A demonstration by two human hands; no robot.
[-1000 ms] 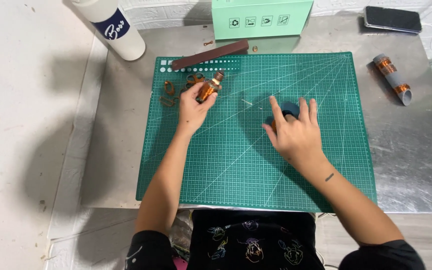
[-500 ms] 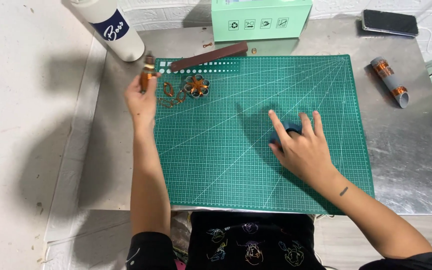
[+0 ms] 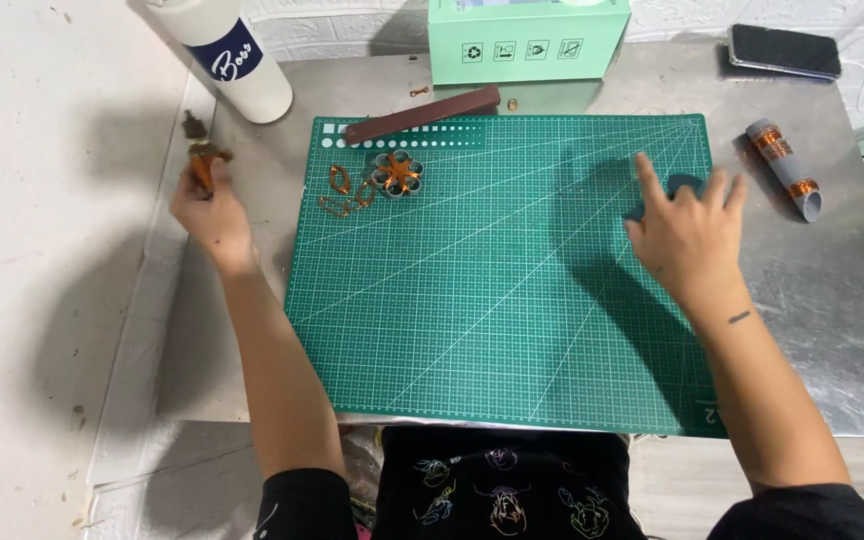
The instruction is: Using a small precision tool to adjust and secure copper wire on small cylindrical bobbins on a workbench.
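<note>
— Lying across the middle of the frame: a green cutting mat (image 3: 512, 300) on a metal table (image 3: 842, 330). Showing pale floor (image 3: 42, 300) down the left side, white brick wall along the top edge.

— Standing at upper left?

— A white bottle (image 3: 232, 55), tilting off the top edge. Sitting at top centre: a mint-green box (image 3: 527, 40), closed, contents not visible. Resting at upper right: a dark phone (image 3: 784, 50).

— Lying on the mat itself?

— A brown strip (image 3: 422, 113) slanting along its top edge. Just below, a quilled paper flower (image 3: 397, 173), grey and orange, with loose orange loops (image 3: 344, 192) just beside it on the left. Lying off the mat at the right: a grey roll (image 3: 784, 168) with orange bands.

— Reaching where, the left hand (image 3: 210, 208)?

— Out past the table's left edge, at upper left of the frame, arm stretching up from the bottom. Pinching a small orange-brown piece (image 3: 200, 160) tight between fingertips, holding it up over the floor, well apart from the flower.

— And the right hand (image 3: 687, 235)?

— Hovering or pressing at the mat's upper right, fingers spreading wide, palm down. Covering a small dark teal thing (image 3: 682, 184), only partly peeking out between the fingers; touching it or not, cannot tell.
</note>
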